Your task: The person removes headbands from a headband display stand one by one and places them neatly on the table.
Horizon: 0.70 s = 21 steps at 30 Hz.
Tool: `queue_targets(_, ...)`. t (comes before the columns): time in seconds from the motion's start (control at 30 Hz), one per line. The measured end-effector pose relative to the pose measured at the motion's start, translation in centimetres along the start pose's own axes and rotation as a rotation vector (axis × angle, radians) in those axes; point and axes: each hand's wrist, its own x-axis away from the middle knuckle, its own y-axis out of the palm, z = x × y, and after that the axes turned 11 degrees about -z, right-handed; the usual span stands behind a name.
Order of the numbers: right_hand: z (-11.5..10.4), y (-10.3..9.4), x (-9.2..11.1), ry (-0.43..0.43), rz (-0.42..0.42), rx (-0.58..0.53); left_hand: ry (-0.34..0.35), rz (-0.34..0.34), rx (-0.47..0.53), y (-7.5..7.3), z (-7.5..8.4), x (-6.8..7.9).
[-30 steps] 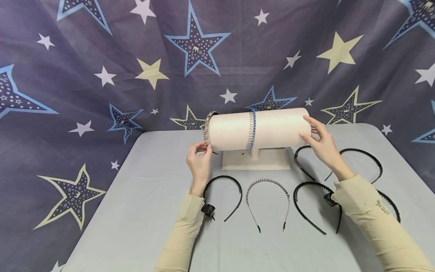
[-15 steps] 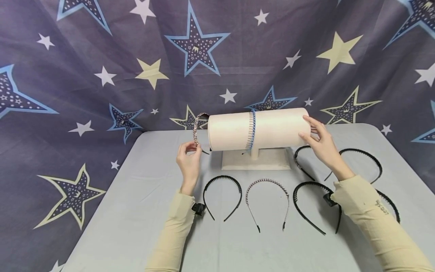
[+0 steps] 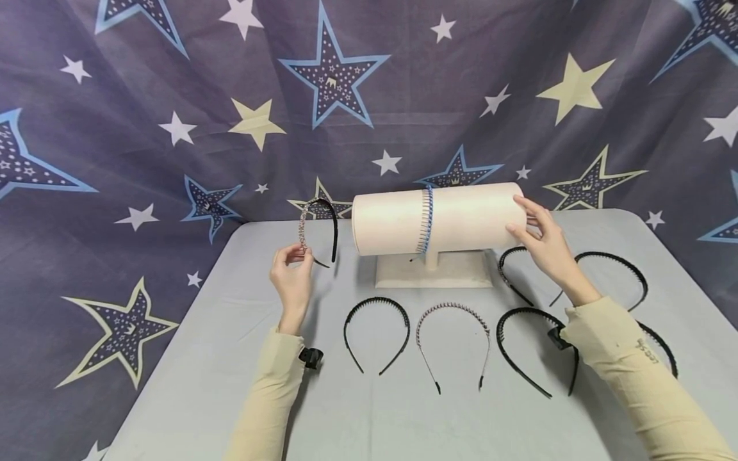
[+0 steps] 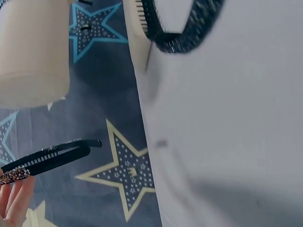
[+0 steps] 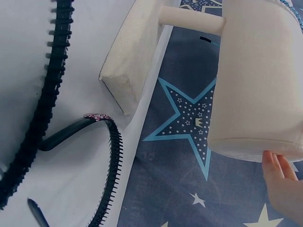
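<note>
My left hand (image 3: 293, 275) pinches a headband (image 3: 302, 224) with a sparkly, beaded left side and a black right arm. It is held off to the left of the padded cream roll of a headband stand (image 3: 386, 224). In the left wrist view, fingertips (image 4: 21, 198) are at its beaded part. My right hand (image 3: 544, 246) rests its spread fingertips and thumb on the right end of the roll; the right wrist view shows fingers (image 5: 279, 165) against the end's rim. A blue headband (image 3: 427, 221) with comb teeth sits around the roll's middle.
On the grey table (image 3: 230, 384) in front of the stand lie a black toothed headband (image 3: 377, 299), a thin pinkish headband (image 3: 452, 305) and another black headband (image 3: 524, 311). More black headbands (image 3: 625, 261) lie at the right, partly under the right arm. A star-patterned cloth (image 3: 403, 83) hangs behind.
My left hand has drawn the beaded headband off the left end of the roll and carried it further left. The right hand and the stand have stayed in place.
</note>
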Motion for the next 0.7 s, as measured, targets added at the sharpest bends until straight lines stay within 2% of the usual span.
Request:
queue_targets(0.17,-0.1,0.0,0.0,0.007,-0.004,0.001,-0.068,-0.004,-0.002,-1.1,-0.4,-0.3)
queue_targets(0.4,0.0,0.0,-0.1,0.012,-0.008,-0.003,-0.164,-0.034,-0.035,-2.3,-5.1,-1.1)
queue_targets(0.57,0.0,0.0,-0.1,-0.009,0.000,0.005,-0.216,-0.079,-0.041,-2.9,-5.7,-1.5)
queue_targets(0.7,-1.0,0.1,0.1,-0.030,0.003,0.006,-0.265,-0.124,0.015,-3.1,-6.3,-1.8)
